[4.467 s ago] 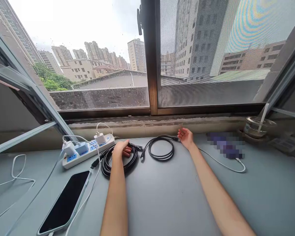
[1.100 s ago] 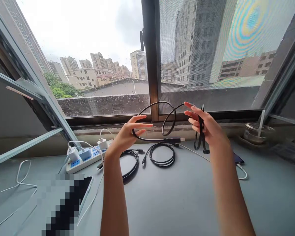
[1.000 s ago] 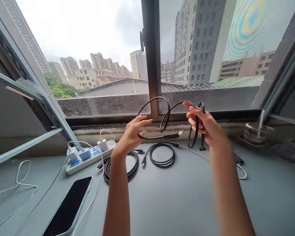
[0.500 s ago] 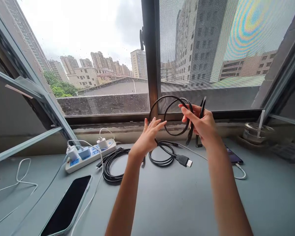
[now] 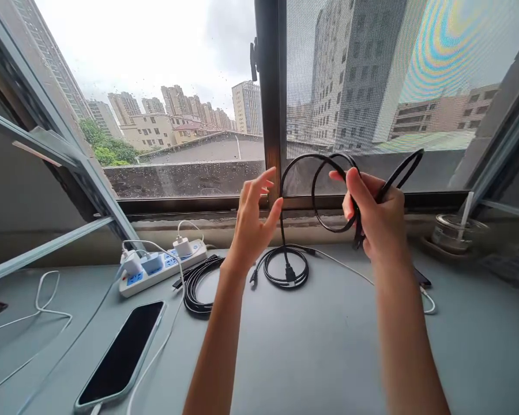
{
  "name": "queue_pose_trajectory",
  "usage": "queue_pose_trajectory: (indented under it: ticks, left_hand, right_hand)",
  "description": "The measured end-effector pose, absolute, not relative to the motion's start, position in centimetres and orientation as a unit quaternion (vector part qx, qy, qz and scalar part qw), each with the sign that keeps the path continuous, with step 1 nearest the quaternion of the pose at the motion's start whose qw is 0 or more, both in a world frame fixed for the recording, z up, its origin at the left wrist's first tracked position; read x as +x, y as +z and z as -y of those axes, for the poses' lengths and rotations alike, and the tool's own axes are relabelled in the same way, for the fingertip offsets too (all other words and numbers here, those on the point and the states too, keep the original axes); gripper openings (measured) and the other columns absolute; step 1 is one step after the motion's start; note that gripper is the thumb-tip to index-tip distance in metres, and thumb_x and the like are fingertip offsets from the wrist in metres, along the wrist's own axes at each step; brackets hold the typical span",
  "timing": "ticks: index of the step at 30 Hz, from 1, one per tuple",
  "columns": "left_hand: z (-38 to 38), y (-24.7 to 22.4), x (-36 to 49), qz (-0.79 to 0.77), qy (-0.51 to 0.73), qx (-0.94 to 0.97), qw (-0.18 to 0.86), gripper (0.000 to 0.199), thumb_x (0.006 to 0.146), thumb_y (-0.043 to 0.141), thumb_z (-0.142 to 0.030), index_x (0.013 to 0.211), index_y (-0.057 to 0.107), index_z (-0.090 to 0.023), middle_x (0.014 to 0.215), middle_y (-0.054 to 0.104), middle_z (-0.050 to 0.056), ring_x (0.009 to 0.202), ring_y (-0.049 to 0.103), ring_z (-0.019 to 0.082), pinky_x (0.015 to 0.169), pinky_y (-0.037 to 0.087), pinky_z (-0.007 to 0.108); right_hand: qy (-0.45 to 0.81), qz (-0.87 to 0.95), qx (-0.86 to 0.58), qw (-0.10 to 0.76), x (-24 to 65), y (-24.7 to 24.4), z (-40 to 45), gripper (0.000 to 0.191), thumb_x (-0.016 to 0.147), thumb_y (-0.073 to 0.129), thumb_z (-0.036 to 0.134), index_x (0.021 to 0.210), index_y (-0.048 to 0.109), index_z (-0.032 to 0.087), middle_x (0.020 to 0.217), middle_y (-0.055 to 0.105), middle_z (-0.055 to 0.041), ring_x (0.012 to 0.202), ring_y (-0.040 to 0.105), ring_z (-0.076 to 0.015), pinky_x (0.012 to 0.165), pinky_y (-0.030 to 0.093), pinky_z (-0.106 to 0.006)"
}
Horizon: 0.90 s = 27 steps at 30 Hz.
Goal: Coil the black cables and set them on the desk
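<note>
Loops of a black HDMI cable (image 5: 315, 199) hang from my right hand (image 5: 374, 210), whose fingers are wrapped round them. One free length drops from these loops, and its HDMI plug (image 5: 290, 273) dangles in front of a coil on the table. My left hand (image 5: 254, 219) is raised just left of that hanging length, fingers spread and holding nothing. Below it lies a thin black coiled cable (image 5: 268, 275), with a small plug at its left. A thicker black cable coil (image 5: 190, 293) rests further left, partly hidden by my left forearm.
A white power strip (image 5: 160, 270) with several chargers stands at the left near the window. In front of it lies a phone (image 5: 123, 351). White cords run over the grey table (image 5: 311, 357). At the back right sits a round tin (image 5: 454, 233); another phone (image 5: 422, 279) is partly hidden.
My right hand has moved right with the loops. The left hand has turned more upright, away from the cable. The HDMI plug now hangs further left, and a loop end sticks out at right.
</note>
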State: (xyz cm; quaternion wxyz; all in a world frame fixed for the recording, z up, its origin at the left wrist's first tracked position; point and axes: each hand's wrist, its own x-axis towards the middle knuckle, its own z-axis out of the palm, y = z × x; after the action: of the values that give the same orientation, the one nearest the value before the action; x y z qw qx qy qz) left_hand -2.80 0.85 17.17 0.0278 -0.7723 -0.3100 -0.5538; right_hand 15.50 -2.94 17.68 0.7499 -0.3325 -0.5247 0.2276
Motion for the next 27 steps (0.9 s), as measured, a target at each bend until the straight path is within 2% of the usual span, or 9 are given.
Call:
queue_pose_trajectory:
  ticks: [2,4,7,9,11,14,18,23,27]
  left_hand:
    - [-0.3,17.4,-2.5,0.313,-0.556,-0.769,0.049,0.055,0.087,0.06,-0.035,0.137,0.039,-0.029,0.122,0.054,0.006,0.111,0.052,0.017,0.106,0.043,0.036]
    - [0.0,17.4,-2.2,0.306,-0.542,-0.782,0.04,0.053,0.088,0.059,-0.04,0.136,0.041,-0.029,0.123,0.055,0.006,0.114,0.051,0.018,0.108,0.04,0.036]
    - [0.0,17.3,-2.4,0.292,-0.529,-0.797,-0.019,0.032,0.094,0.045,-0.031,0.125,0.052,-0.026,0.103,0.064,0.002,0.097,0.059,0.012,0.096,0.046,0.028]
    - [-0.3,17.3,-2.8,0.294,-0.52,-0.8,-0.055,0.03,0.095,0.038,-0.021,0.116,0.058,-0.024,0.093,0.066,0.0,0.083,0.06,0.009,0.084,0.048,0.022]
    - [-0.5,17.4,-3.4,0.306,-0.519,-0.795,-0.064,0.031,0.094,0.037,-0.019,0.114,0.059,-0.025,0.094,0.065,0.0,0.075,0.058,0.007,0.072,0.047,0.018]
    - [-0.4,17.7,-4.1,0.341,-0.495,-0.797,-0.055,0.028,0.091,0.052,-0.03,0.118,0.059,-0.028,0.099,0.063,0.0,0.065,0.051,0.006,0.065,0.044,0.017]
    - [0.1,17.8,-4.3,0.372,-0.396,-0.836,-0.081,0.042,0.072,0.079,-0.036,0.112,0.065,-0.033,0.103,0.065,-0.002,0.06,0.046,0.006,0.063,0.04,0.018]
    - [0.1,17.2,-3.7,0.38,-0.323,-0.849,-0.175,0.011,0.074,0.074,-0.031,0.084,0.076,-0.027,0.067,0.065,-0.002,0.061,0.053,0.009,0.058,0.037,0.018]
    - [0.2,17.5,-4.2,0.388,-0.331,-0.828,-0.235,0.013,0.068,0.077,-0.032,0.075,0.076,-0.022,0.051,0.048,-0.004,0.05,0.043,0.006,0.048,0.03,0.017]
  right_hand:
    - [0.217,0.59,-0.326,0.706,15.1,17.8,3.7,0.037,0.081,0.063,0.053,0.076,0.071,0.017,0.047,0.052,0.0017,0.037,0.038,-0.005,0.039,0.029,-0.021]
    - [0.223,0.653,-0.327,0.646,14.9,17.8,4.4,0.038,0.084,0.06,0.052,0.074,0.07,0.017,0.041,0.047,0.0032,0.035,0.036,-0.005,0.038,0.027,-0.021]
    - [0.253,0.709,-0.334,0.567,15.0,17.9,5.2,0.043,0.086,0.054,0.056,0.076,0.071,0.018,0.037,0.043,0.0036,0.033,0.035,-0.005,0.037,0.025,-0.02]
    - [0.271,0.711,-0.346,0.548,15.5,17.9,5.3,0.049,0.087,0.049,0.06,0.08,0.072,0.017,0.04,0.046,0.0021,0.036,0.039,-0.006,0.038,0.027,-0.021]
    - [0.259,0.692,-0.376,0.559,16.1,17.8,5.2,0.051,0.088,0.049,0.061,0.086,0.072,0.015,0.047,0.052,0.0003,0.039,0.04,-0.0058,0.039,0.027,-0.02]
    - [0.206,0.654,-0.4,0.609,17.0,17.8,5.0,0.046,0.088,0.052,0.057,0.091,0.072,0.015,0.055,0.057,-0.0002,0.039,0.034,-0.0038,0.037,0.024,-0.019]
    - [0.194,0.589,-0.36,0.697,17.3,18.2,5.3,0.043,0.087,0.053,0.057,0.086,0.07,0.018,0.048,0.051,0.0016,0.033,0.032,-0.0045,0.033,0.017,-0.021]
    - [0.138,0.536,-0.341,0.76,16.8,18.6,6.1,0.041,0.085,0.055,0.057,0.077,0.07,0.019,0.041,0.046,0.0019,0.03,0.029,-0.0059,0.032,0.015,-0.023]
    - [0.105,0.473,-0.417,0.769,18.6,18.1,5.1,0.043,0.08,0.061,0.056,0.08,0.072,0.015,0.042,0.047,0.0018,0.033,0.03,-0.0057,0.034,0.019,-0.022]
